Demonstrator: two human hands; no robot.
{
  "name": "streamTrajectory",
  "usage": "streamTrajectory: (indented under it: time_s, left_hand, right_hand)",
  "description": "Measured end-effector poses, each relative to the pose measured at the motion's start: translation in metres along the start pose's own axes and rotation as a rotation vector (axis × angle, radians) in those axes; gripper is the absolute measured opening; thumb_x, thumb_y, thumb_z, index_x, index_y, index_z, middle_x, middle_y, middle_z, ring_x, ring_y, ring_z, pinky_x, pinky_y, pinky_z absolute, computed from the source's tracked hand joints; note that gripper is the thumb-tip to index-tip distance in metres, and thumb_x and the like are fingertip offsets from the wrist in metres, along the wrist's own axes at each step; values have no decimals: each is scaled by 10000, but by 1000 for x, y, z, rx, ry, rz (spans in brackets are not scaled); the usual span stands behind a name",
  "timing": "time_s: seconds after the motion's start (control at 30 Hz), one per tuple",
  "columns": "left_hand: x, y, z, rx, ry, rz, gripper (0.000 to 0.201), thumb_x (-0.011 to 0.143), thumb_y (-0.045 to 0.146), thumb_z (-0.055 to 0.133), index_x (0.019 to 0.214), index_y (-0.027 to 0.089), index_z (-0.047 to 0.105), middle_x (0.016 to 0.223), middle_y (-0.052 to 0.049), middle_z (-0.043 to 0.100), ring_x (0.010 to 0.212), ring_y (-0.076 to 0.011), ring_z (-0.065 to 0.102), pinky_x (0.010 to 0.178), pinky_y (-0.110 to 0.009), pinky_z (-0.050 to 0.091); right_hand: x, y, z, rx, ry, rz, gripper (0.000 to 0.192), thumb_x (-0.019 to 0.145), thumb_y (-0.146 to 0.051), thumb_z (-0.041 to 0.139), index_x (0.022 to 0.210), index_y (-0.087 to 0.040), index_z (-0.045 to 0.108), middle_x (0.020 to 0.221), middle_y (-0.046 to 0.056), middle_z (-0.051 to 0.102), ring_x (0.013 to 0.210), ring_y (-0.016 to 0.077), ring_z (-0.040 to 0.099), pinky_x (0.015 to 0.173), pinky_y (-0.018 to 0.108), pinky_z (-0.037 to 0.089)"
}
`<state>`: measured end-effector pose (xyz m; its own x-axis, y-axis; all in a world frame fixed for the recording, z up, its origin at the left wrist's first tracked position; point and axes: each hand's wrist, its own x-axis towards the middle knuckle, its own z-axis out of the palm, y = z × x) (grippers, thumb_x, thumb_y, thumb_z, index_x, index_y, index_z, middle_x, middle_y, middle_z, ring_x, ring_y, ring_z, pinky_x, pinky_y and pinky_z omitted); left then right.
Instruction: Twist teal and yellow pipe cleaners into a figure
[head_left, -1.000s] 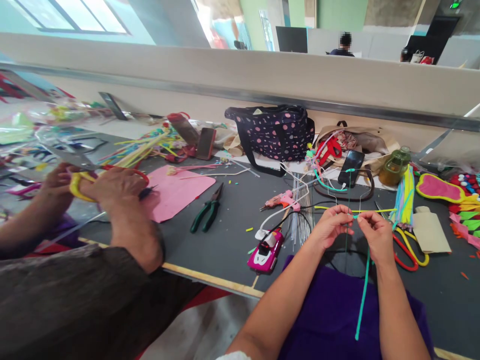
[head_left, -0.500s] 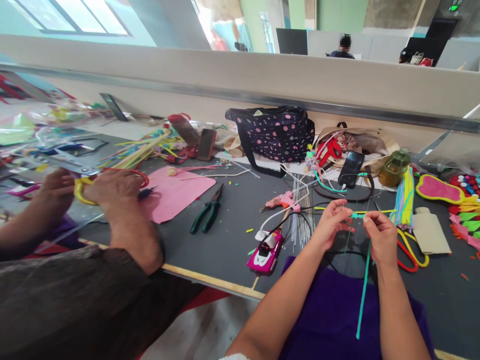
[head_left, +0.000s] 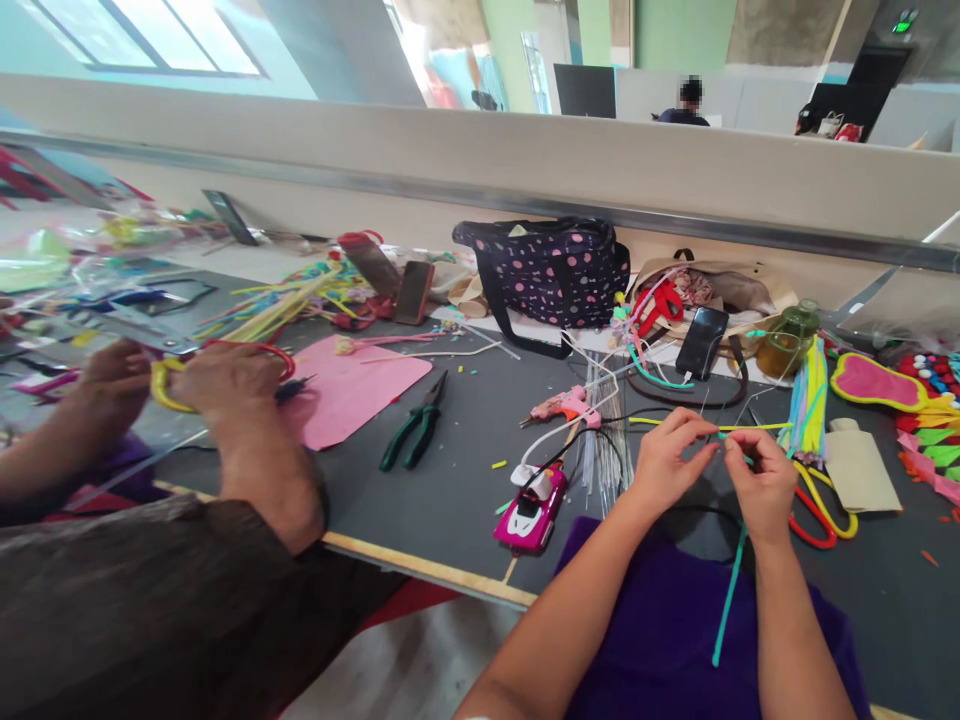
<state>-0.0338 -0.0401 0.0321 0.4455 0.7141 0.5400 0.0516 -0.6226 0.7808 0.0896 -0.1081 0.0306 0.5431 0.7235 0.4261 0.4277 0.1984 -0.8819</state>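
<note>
The left hand (head_left: 667, 455) and the right hand (head_left: 761, 480) are held close together at lower right of the frame, above the dark counter (head_left: 450, 470). Both are closed in a pinch on a teal pipe cleaner (head_left: 726, 600) joined to a thin wire (head_left: 739, 405). Compared with one second ago, the two hands have been lowered slightly and drawn nearer each other. The upright teal section that was seen above the fingers is no longer visible; only a short teal length shows between the fingertips. The long tail hangs below the right hand over purple cloth (head_left: 660, 620). From this it is judged that the pipe cleaner is being wound onto the wire.

At left of the frame, a co-worker's hands (head_left: 217, 385) are held on yellow-and-red scissors (head_left: 169, 380). Green-handled pliers (head_left: 412, 425) and a pink glue gun (head_left: 562, 403) lie untouched on the counter.
</note>
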Motion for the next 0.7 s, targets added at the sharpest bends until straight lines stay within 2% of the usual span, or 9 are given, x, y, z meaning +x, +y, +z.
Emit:
streamTrajectory:
  time_s: [0.2,0.43,0.7]
  left_hand:
    - [0,-4,1,-3,24,-10,177,857,248,565,961,229,707,917,-68,632,811,-154,600,713,-250,457]
    - [-1,-4,0,14,8,29,181,888,278,536,939,212,696,929,-82,635,848,-163,608,750,-252,468]
    - [-5,-13,4,92,13,208,197,917,211,473,989,179,654,928,-82,630,811,-141,602,706,-232,472]
  right_hand:
    - [-1,2,0,-10,-54,-27,116,809,-317,598,818,-216,654,777,24,652,701,168,589,656,282,472]
    - [0,0,-2,-50,-102,-139,97,830,-266,570,860,-227,654,825,32,657,754,175,609,682,287,496]
    - [0,-1,-2,-59,-107,-197,105,844,-259,563,848,-209,656,828,28,659,757,163,614,671,276,498]
